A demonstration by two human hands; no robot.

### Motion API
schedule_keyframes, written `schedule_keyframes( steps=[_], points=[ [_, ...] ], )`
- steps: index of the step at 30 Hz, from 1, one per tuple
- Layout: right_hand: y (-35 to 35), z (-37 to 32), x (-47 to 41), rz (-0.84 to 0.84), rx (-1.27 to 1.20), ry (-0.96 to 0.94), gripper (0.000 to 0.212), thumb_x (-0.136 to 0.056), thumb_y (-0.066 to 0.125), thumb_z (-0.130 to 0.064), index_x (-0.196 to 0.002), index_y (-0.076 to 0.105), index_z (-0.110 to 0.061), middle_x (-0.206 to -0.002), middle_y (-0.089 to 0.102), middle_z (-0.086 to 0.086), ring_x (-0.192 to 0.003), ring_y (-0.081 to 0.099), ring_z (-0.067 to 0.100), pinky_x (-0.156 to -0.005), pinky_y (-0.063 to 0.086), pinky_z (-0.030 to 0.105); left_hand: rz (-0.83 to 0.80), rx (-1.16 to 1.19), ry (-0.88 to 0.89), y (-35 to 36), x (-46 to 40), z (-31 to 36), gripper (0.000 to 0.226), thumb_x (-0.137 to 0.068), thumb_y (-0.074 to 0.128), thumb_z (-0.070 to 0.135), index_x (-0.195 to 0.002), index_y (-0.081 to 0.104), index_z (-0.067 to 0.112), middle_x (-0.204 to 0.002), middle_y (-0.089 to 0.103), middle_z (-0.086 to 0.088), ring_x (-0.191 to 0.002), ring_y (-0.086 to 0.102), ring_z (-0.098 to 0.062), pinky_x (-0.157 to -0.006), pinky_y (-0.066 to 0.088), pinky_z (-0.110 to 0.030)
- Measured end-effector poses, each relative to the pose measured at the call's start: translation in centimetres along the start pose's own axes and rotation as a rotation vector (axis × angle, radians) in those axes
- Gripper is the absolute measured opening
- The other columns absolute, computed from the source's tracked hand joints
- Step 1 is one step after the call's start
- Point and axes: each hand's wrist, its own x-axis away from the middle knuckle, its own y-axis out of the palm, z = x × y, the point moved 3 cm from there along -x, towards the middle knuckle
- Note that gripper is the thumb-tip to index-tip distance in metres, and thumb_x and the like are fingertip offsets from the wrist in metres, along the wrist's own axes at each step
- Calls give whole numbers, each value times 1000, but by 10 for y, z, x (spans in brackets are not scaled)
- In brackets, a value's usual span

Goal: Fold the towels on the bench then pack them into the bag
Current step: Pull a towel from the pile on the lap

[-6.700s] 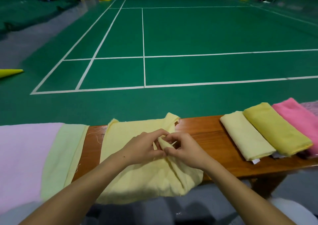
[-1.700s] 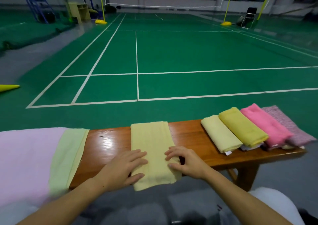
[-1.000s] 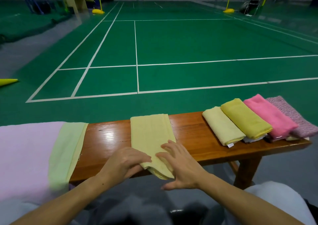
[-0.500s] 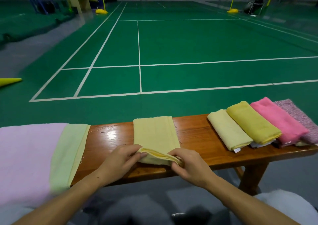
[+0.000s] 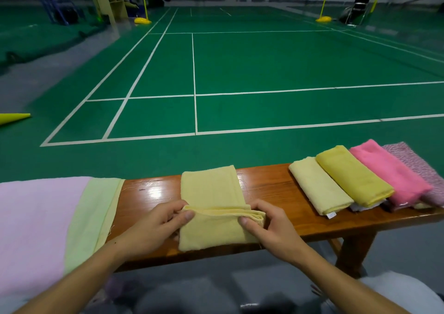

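L hand (image 5: pixel 153 227): pinches left end of towel's (image 5: pixel 211 193) folded-up near flap.
R hand (image 5: pixel 271 229): pinches right end, same flap.
Towel: on bench (image 5: pixel 276 184), mid-fold.

Beyond the bench you face a green badminton court (image 5: pixel 264 73) with white lines. At eleven o'clock stand a yellow net post (image 5: pixel 143 6) and a cabinet (image 5: pixel 113 6); at one o'clock, a black chair (image 5: pixel 358 8). At nine o'clock lies a yellow cone (image 5: pixel 13 118).
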Motion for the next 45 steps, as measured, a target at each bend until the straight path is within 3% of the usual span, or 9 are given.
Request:
schedule_keyframes(
  steps=[5, 11, 14, 19, 25, 29, 34, 39, 45],
  points=[
    [4, 3, -5, 20, -31, 37, 10, -99, 72, -26, -103, 72, -18, -97, 71, 2, -91, 65, 22, -74, 54, 38, -7, 119, -77, -5, -1, 0, 29, -108, 53, 28, -100, 63, 2, -80, 59, -3, -70, 56, -14, -62, 50, -28],
    [9, 11, -42, 192, -53, 164, 13, -92, 79, -26, -100, 76, -16, -94, 77, -2, -86, 71, 14, -72, 58, 31, 272, 471, -296, 4, -19, 2, 29, -99, 63, 33, -105, 66, 5, -75, 73, 3, -61, 66, -10, -52, 50, -23],
    [14, 23, -71, 250, -15, 227, 15, -90, 82, -28, -98, 77, -16, -89, 79, -3, -81, 73, 10, -65, 57, 23, 354, 344, -309, -4, -34, -1, 40, -83, 86, 19, -116, 66, 10, -99, 81, -4, -88, 79, -22, -68, 62, -35],
    [15, 42, -111, 338, -63, 329, 22, -89, 83, -25, -103, 75, -11, -91, 78, -2, -76, 73, 2, -63, 56, 21, 558, 249, -271, -19, -67, -16, 14, -95, 75, 12, -107, 70, 7, -91, 81, 0, -83, 78, -12, -57, 57, -21],
    [16, 65, -131, 371, 126, 347, 33, -89, 82, -33, -113, 71, -13, -103, 76, -4, -90, 71, 6, -79, 63, 32, 614, 118, -336, -33, -90, -41, 18, -96, 75, 16, -106, 68, 2, -86, 78, -2, -68, 74, -7, -55, 53, -17],
    [7, 63, -129, 413, 410, 246, 44, -96, 71, -44, -133, 62, -21, -123, 65, -9, -112, 60, 5, -97, 54, 29, 696, -330, -336, -47, -92, -43, 33, -95, 73, 38, -122, 59, 23, -117, 71, 7, -101, 69, -15, -88, 58, -41],
    [31, 44, -113, 128, 680, -110, 37, -106, 54, -33, -141, 58, -21, -147, 54, -6, -136, 49, 10, -118, 42, 36, 421, -922, 41, 2, -80, -30, 52, -106, 39, 52, -148, 51, 23, -153, 52, 5, -144, 45, -18, -120, 36, -37],
    [61, 57, -90, -258, 909, -133, 61, -112, 25, -46, -166, 16, -21, -174, 1, -2, -161, -6, 14, -131, -2, 40, 133, -1091, -86, 27, -71, -61, 74, -107, 10, 66, -166, -3, 24, -169, -19, 4, -157, -21, -14, -125, -16, -34],
    [26, 66, -88, -211, 914, -21, 66, -111, 26, -53, -166, 15, -20, -174, -3, -2, -159, -12, 12, -131, 1, 40, 114, -1051, -59, -3, -67, -69, 78, -103, 19, 71, -167, 13, 27, -173, -8, 7, -160, -10, -10, -131, 5, -39]
  ],
)
